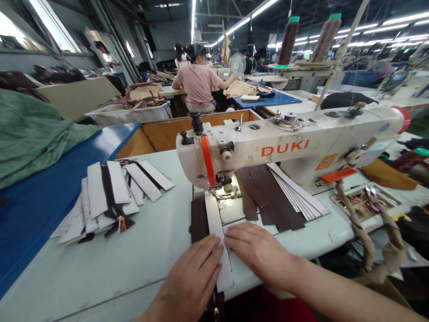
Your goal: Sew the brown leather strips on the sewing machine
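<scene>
A white strip (215, 219) lies along a dark zipper piece under the needle area of a sewing machine (288, 143) marked DUKI. My left hand (194, 273) rests flat on the strip and the dark brown piece (199, 220) beside it, fingers stretched forward. At the strip's right edge, my right hand (258, 246) lies with its fingers extended, the tips touching the edge. A zipper pull (216, 310) shows below the strip's near end. The machine's lamp lights the presser foot (228, 192); the needle itself I cannot make out.
Stacked white strips with zippers (109, 192) lie on the left of the table. Brown and white strips (275, 197) fan out under the machine arm. A tray of small tools (368, 201) stands right; thread cones (288, 42) rise behind. A person in pink (200, 80) sits ahead.
</scene>
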`<action>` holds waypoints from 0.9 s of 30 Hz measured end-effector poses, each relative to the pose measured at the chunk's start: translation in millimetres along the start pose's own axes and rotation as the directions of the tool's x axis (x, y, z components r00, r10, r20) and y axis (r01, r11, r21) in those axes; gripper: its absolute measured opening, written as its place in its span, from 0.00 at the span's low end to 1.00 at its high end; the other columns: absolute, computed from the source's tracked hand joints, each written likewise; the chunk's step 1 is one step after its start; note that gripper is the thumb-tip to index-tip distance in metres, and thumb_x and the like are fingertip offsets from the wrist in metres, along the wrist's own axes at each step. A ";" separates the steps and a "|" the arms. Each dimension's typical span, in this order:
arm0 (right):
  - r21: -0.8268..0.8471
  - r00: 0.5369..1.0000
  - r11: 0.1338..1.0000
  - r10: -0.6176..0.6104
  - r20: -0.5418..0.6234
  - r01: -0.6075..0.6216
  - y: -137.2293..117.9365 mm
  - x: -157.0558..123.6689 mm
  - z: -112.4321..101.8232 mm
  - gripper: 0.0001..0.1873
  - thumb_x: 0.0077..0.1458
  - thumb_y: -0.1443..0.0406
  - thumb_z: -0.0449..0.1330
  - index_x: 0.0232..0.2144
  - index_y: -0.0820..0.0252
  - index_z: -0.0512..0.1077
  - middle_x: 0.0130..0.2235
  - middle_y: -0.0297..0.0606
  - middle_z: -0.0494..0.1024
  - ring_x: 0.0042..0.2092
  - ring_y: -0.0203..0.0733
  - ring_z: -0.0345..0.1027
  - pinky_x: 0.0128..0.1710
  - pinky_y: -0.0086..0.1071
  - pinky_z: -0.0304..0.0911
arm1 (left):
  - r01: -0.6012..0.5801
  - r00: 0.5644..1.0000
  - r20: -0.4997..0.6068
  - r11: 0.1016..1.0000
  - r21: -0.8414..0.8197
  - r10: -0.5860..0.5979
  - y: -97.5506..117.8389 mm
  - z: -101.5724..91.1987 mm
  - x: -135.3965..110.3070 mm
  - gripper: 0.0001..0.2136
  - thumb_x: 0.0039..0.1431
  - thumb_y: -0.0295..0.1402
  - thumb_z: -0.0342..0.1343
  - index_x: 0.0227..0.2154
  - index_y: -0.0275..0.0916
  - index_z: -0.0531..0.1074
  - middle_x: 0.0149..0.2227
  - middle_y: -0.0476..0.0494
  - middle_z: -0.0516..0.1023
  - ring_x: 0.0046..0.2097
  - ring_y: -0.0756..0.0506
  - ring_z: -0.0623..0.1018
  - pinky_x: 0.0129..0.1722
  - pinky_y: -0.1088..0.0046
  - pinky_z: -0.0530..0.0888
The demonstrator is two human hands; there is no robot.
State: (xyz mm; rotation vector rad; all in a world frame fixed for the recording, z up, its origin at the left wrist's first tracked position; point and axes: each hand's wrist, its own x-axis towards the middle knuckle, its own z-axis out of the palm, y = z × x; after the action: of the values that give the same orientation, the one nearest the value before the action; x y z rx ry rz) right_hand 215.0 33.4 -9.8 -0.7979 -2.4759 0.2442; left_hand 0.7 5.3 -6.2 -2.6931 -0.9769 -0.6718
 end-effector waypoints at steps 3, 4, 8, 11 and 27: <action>0.094 0.999 0.996 0.003 -0.037 0.001 -9.8 -17.7 -1.2 0.11 0.63 0.71 0.51 0.44 0.64 0.71 0.44 0.43 0.76 0.50 0.43 0.65 0.53 0.36 0.60 | -0.030 0.999 -0.039 0.995 -0.093 0.027 12.5 -6.1 -11.7 0.13 0.65 0.30 0.44 0.43 0.36 0.74 0.44 0.38 0.78 0.49 0.43 0.76 0.47 0.68 0.76; 0.109 0.999 0.994 0.002 -0.037 0.002 -11.6 -20.8 -1.3 0.11 0.62 0.71 0.51 0.44 0.64 0.71 0.43 0.43 0.76 0.49 0.43 0.65 0.53 0.37 0.60 | -0.045 0.998 -0.038 0.994 -0.102 0.041 13.9 -6.2 -14.5 0.12 0.65 0.29 0.45 0.42 0.37 0.74 0.43 0.39 0.78 0.49 0.43 0.76 0.46 0.68 0.76; 0.118 1.000 0.993 -0.008 -0.013 0.010 -13.5 -22.9 -3.1 0.11 0.60 0.71 0.51 0.42 0.63 0.71 0.40 0.44 0.75 0.47 0.43 0.65 0.50 0.38 0.62 | -0.116 0.990 -0.099 0.986 -0.118 0.104 11.0 0.2 -25.1 0.16 0.62 0.21 0.43 0.42 0.37 0.74 0.43 0.41 0.79 0.51 0.43 0.75 0.49 0.68 0.74; 0.112 0.999 0.993 -0.039 0.003 0.039 -13.2 -21.3 -5.3 0.11 0.60 0.71 0.51 0.42 0.64 0.70 0.39 0.44 0.74 0.46 0.44 0.65 0.48 0.38 0.63 | -0.140 0.987 -0.091 0.984 -0.111 0.130 8.0 4.8 -32.2 0.17 0.61 0.19 0.42 0.44 0.36 0.74 0.44 0.40 0.79 0.54 0.42 0.73 0.51 0.67 0.73; 0.134 0.998 0.989 -0.061 0.014 0.058 -15.2 -22.1 -6.6 0.10 0.60 0.71 0.50 0.42 0.63 0.69 0.37 0.43 0.73 0.44 0.44 0.65 0.46 0.37 0.63 | -0.172 0.985 -0.002 0.985 -0.032 0.172 12.3 -3.5 -27.9 0.15 0.63 0.22 0.43 0.43 0.36 0.74 0.45 0.41 0.79 0.51 0.44 0.76 0.48 0.70 0.75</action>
State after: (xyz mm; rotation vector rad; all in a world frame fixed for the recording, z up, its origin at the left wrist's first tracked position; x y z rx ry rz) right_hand 226.3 8.2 -8.7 -0.6680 -2.4659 0.3922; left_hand -11.5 -20.8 -16.9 -2.7652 -0.7276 -0.6562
